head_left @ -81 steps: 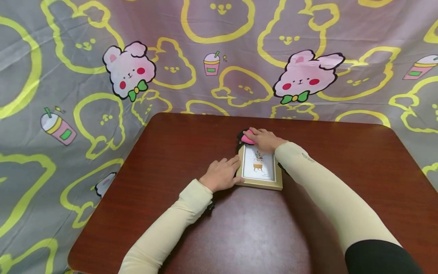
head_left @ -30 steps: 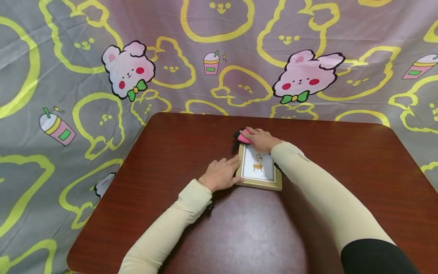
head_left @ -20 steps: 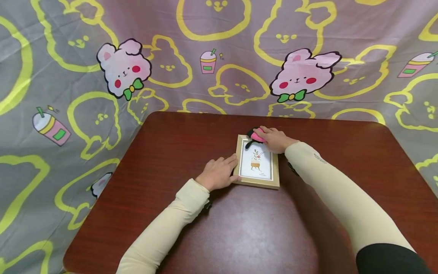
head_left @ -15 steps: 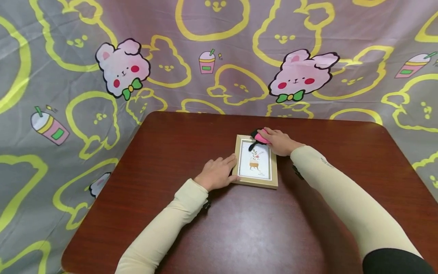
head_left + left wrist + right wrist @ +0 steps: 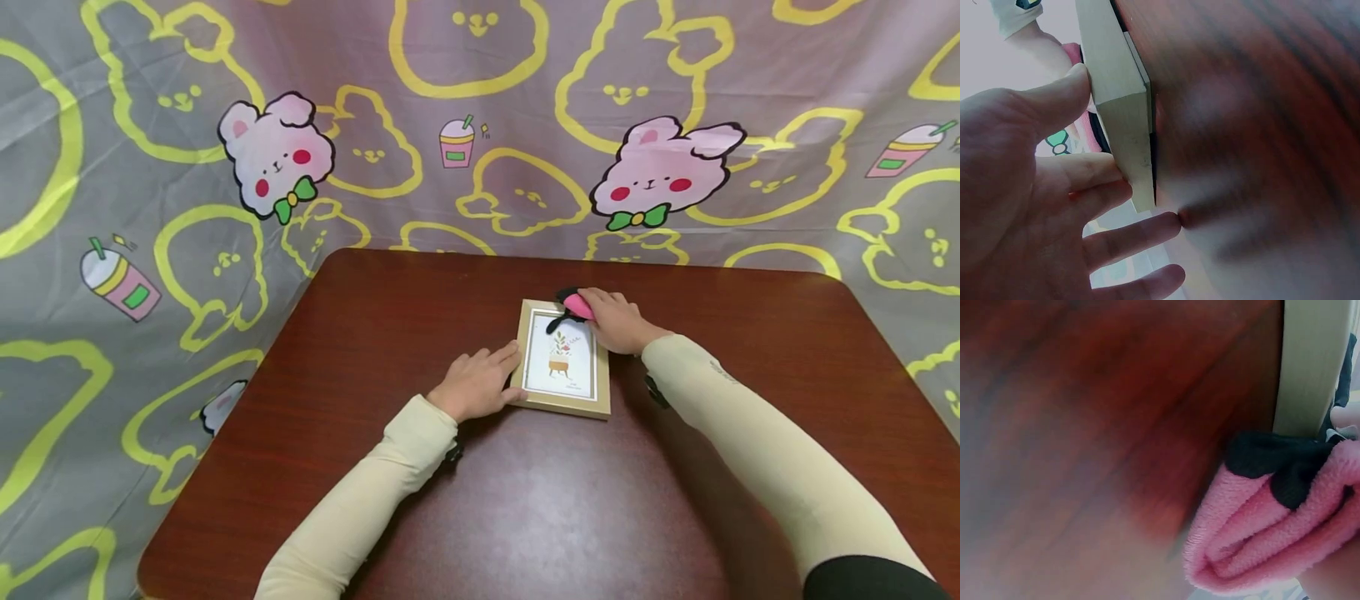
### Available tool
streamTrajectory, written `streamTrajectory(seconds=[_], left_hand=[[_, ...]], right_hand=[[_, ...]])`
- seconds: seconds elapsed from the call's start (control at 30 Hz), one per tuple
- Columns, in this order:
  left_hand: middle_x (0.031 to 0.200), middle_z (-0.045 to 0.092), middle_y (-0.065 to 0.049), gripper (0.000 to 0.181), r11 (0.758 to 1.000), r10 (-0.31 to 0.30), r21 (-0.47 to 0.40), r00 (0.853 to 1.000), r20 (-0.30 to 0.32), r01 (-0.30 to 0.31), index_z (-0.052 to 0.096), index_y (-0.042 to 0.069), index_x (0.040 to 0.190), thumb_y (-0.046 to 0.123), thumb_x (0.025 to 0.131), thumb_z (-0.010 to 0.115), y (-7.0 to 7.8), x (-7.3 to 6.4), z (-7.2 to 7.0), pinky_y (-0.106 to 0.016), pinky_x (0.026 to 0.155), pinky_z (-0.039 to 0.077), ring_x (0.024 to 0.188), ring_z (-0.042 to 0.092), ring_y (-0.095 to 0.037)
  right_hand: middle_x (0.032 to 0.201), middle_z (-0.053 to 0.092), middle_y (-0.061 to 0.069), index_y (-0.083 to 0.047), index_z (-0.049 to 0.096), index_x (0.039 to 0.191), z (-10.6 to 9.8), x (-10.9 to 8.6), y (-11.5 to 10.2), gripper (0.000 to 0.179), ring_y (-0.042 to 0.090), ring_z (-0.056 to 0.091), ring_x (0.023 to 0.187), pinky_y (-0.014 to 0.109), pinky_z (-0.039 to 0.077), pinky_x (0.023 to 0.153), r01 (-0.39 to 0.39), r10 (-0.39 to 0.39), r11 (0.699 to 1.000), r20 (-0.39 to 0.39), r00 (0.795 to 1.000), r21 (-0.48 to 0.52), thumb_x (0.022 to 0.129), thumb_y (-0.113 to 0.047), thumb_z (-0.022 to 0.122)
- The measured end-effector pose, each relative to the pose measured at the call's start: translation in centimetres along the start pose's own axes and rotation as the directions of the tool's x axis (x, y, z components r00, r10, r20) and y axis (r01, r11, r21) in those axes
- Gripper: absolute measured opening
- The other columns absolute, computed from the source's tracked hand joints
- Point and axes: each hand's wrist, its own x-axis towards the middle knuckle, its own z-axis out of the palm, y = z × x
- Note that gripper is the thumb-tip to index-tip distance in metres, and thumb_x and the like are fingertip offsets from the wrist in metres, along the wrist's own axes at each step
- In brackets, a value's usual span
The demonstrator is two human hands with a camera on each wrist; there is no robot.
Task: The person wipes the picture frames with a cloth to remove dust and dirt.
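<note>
A gold picture frame with a drawing of a potted plant lies face up near the middle of the table. My left hand steadies it at its left side, the fingers nearly straight along that edge and the thumb at the near left corner. In the left wrist view, the thumb and two fingers of the left hand touch the frame's side. My right hand grips a folded pink cloth with black trim at the frame's far right corner. Pink fleecy folds of cloth hang beside the frame's edge.
The dark red-brown table has rounded corners. A grey curtain with yellow outlines and pink rabbits hangs right behind it and along its left side.
My right hand has moved the pink cloth rightward along the picture frame's far edge, from the far left corner to the far right one. My left hand stays at the frame's left side.
</note>
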Motion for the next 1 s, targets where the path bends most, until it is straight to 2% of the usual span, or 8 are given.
streamTrajectory(seconds=[0.13, 0.3, 0.43, 0.7, 0.87, 1.0], left_hand=[[0.165, 0.029, 0.006, 0.070, 1.000, 0.004, 0.005, 1.000, 0.005, -0.004, 0.035, 0.022, 0.155, 0.058, 0.097, 0.050, 0.0, 0.0, -0.1, -0.045, 0.099, 0.048, 0.135, 0.050, -0.026], [0.165, 0.028, 0.006, 0.071, 1.000, 0.002, -0.007, 1.000, 0.011, -0.002, 0.034, 0.022, 0.156, 0.058, 0.097, 0.051, 0.0, -0.1, 0.0, -0.046, 0.103, 0.046, 0.137, 0.049, -0.027], [0.165, 0.028, 0.006, 0.071, 1.000, 0.000, -0.015, 1.000, 0.009, 0.000, 0.034, 0.021, 0.156, 0.058, 0.097, 0.051, 0.0, -0.2, 0.1, -0.046, 0.104, 0.046, 0.138, 0.048, -0.027], [0.165, 0.029, 0.006, 0.071, 1.000, 0.001, -0.009, 1.000, 0.006, -0.001, 0.035, 0.022, 0.156, 0.058, 0.097, 0.051, 0.2, -0.1, 0.0, -0.045, 0.101, 0.046, 0.136, 0.049, -0.026], [0.165, 0.029, 0.006, 0.071, 1.000, 0.001, -0.010, 1.000, -0.003, -0.001, 0.035, 0.022, 0.156, 0.058, 0.097, 0.051, 0.1, -0.1, 0.1, -0.045, 0.101, 0.047, 0.136, 0.050, -0.026], [0.164, 0.030, 0.005, 0.071, 1.000, -0.001, -0.021, 1.000, -0.011, 0.001, 0.035, 0.021, 0.156, 0.058, 0.097, 0.052, 0.0, -0.3, -0.1, -0.046, 0.102, 0.046, 0.136, 0.049, -0.026]], right_hand=[[0.162, 0.021, 0.025, -0.005, 0.019, 0.158, 0.2, -0.4, 0.2, 0.066, 0.051, 0.024, 0.143, 0.069, 0.026, 0.108, -0.020, 0.020, 1.000, 0.007, 1.000, 0.020, 0.104, -0.028, 0.047], [0.165, 0.012, 0.024, -0.008, 0.014, 0.160, 0.5, -0.7, 0.3, 0.064, 0.052, 0.015, 0.147, 0.071, 0.020, 0.112, -0.010, 0.009, 0.999, 0.021, 1.000, 0.049, 0.107, -0.037, 0.036], [0.165, 0.013, 0.024, -0.008, 0.015, 0.160, 0.8, -0.9, 0.4, 0.061, 0.052, 0.015, 0.147, 0.071, 0.019, 0.113, 0.002, -0.002, 0.998, 0.007, 1.000, 0.062, 0.107, -0.033, 0.034], [0.163, 0.016, 0.025, -0.007, 0.018, 0.159, 1.4, -1.4, 0.7, 0.061, 0.055, 0.023, 0.143, 0.071, 0.022, 0.112, 0.018, -0.015, 0.999, -0.055, 0.998, 0.046, 0.106, -0.026, 0.040], [0.163, 0.015, 0.026, -0.007, 0.019, 0.159, 1.9, -2.4, 0.5, 0.061, 0.055, 0.024, 0.142, 0.072, 0.023, 0.110, 0.012, -0.007, 0.998, -0.098, 0.995, 0.055, 0.105, -0.024, 0.043], [0.162, 0.017, 0.027, -0.007, 0.023, 0.158, 2.3, -4.0, -0.7, 0.060, 0.056, 0.026, 0.139, 0.073, 0.025, 0.108, 0.016, -0.010, 0.999, -0.123, 0.992, 0.052, 0.104, -0.022, 0.045]])
